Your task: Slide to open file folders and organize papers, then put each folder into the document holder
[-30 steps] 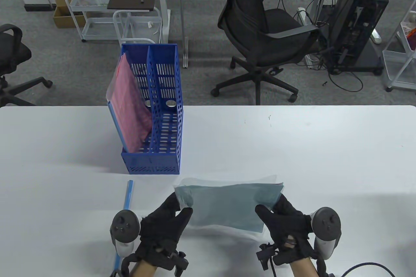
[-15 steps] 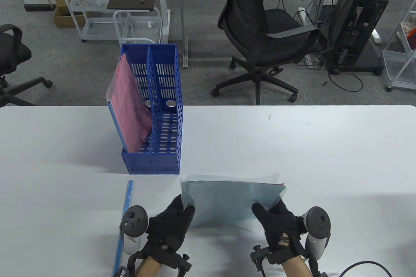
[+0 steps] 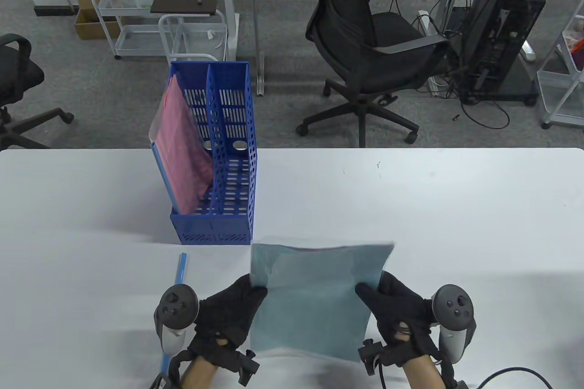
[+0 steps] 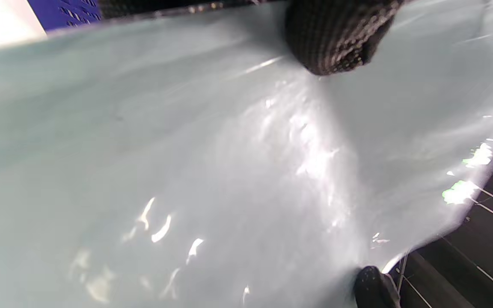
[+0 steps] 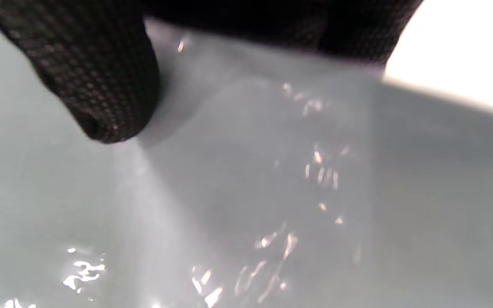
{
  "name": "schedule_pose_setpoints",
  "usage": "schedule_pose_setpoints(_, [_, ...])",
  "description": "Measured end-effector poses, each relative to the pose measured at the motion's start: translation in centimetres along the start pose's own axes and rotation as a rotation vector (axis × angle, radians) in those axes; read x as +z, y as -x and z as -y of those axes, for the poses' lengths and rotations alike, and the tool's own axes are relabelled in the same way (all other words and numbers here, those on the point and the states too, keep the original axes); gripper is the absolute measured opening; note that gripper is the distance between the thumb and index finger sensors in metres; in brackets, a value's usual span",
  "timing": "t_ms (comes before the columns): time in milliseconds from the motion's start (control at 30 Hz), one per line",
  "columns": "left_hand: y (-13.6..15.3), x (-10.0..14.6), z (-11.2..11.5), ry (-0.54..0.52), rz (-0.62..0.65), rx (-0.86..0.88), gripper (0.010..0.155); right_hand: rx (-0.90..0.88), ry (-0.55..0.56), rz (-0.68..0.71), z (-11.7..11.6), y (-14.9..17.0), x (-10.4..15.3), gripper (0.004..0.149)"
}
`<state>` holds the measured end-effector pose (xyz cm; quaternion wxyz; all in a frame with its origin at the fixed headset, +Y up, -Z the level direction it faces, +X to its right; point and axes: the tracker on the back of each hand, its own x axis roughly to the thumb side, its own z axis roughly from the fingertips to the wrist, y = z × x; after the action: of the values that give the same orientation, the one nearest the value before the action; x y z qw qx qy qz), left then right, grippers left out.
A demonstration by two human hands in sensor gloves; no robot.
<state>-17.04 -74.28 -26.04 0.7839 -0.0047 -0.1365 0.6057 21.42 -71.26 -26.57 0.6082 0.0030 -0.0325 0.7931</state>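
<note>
A translucent teal folder (image 3: pixel 315 298) with papers inside is held up above the table's front edge, tilted toward me. My left hand (image 3: pixel 237 304) grips its left edge and my right hand (image 3: pixel 388 302) grips its right edge. Its glossy sheet (image 4: pixel 212 171) fills the left wrist view, with a gloved fingertip (image 4: pixel 336 38) on it. The same glossy sheet (image 5: pixel 272 192) fills the right wrist view under a gloved finger (image 5: pixel 96 85). The blue document holder (image 3: pixel 214 156) stands behind, with a pink folder (image 3: pixel 182 152) in its left compartment. A loose blue slide bar (image 3: pixel 175 298) lies on the table by my left hand.
The white table (image 3: pixel 433 206) spreads to the right of the holder. Beyond its far edge stand a black office chair (image 3: pixel 365 42), a computer tower (image 3: pixel 502 28) and wire carts (image 3: pixel 137 10).
Both hands have raised the teal folder from nearly flat to a steeper tilt, so its face now shows much larger. The folder's sheets have squared up at the top edge.
</note>
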Motion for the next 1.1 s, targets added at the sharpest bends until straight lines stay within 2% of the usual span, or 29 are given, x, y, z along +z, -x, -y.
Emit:
schedule_pose_setpoints(133, [0.5,-0.1,-0.2,0.039,-0.082,0.009,0.043,0.043,-0.008,-0.089,0.5,0.9,-0.7,0.042])
schedule_pose_setpoints(200, [0.8,-0.1,-0.4,0.026,-0.123,-0.015,0.043,0.090,-0.005,-0.142,0.5,1.7,-0.9,0.043])
schedule_pose_setpoints(267, [0.6,0.2,-0.9,-0.024,-0.159,-0.144,0.043,0.196,0.064,-0.199,0.8,2.2,-1.0,0.045])
schedule_pose_setpoints(333, [0.0,0.3,-1.0,-0.025,-0.164,-0.343,0.044,0.362,0.104,-0.187,1.0,2.1,-1.1,0.067])
schedule_pose_setpoints(367, [-0.3,0.1,-0.7,-0.001,-0.154,-0.476,0.044,0.470,0.110,-0.141,0.8,1.7,-1.0,0.078])
schedule_pose_setpoints(433, [-0.7,0.0,0.1,0.017,-0.145,-0.603,0.044,0.562,0.122,-0.004,0.1,0.6,-1.0,0.089])
schedule_pose_setpoints(500, [-1.0,-0.2,1.2,0.066,-0.120,-0.665,0.044,0.609,0.114,0.130,-1.1,-0.7,-0.9,0.093])
schedule_pose_setpoints(567, [-1.3,-0.2,2.3,0.128,-0.084,-0.686,0.044,0.665,0.046,0.260,-2.5,-2.0,-1.0,0.095])
schedule_pose_setpoints(633, [-1.3,-0.2,3.0,0.181,-0.055,-0.673,0.043,0.660,-0.013,0.289,-3.4,-2.6,-1.4,0.095])
schedule_pose_setpoints(667, [-1.2,-0.3,3.2,0.211,-0.049,-0.646,0.044,0.619,-0.033,0.277,-3.7,-2.6,-1.7,0.090])
schedule_pose_setpoints(733, [-0.8,-0.3,3.4,0.242,-0.063,-0.578,0.043,0.517,-0.063,0.218,-4.2,-2.5,-2.4,0.063])
schedule_pose_setpoints(767, [-0.6,-0.4,3.5,0.255,-0.079,-0.561,0.043,0.477,-0.056,0.206,-4.4,-2.4,-2.5,0.051])
schedule_pose_setpoints(800, [-0.2,-0.5,3.5,0.269,-0.096,-0.545,0.044,0.468,-0.026,0.189,-4.8,-2.6,-2.6,0.046])
schedule_pose_setpoints(867, [0.3,-0.7,3.6,0.318,-0.160,-0.505,0.044,0.607,-0.007,0.202,-5.4,-2.9,-2.7,0.046])
schedule_pose_setpoints(933, [0.9,-0.7,3.9,0.363,-0.197,-0.449,0.045,0.673,0.031,0.222,-6.0,-3.0,-2.7,0.046])
schedule_pose_setpoints(1033, [1.2,-0.7,4.0,0.349,-0.245,-0.462,0.047,0.718,0.042,0.234,-6.5,-2.7,-2.8,0.046])
schedule_pose_setpoints(1100, [1.1,-0.5,3.6,0.280,-0.276,-0.529,0.051,0.747,0.036,0.229,-6.6,-2.4,-3.0,0.046])
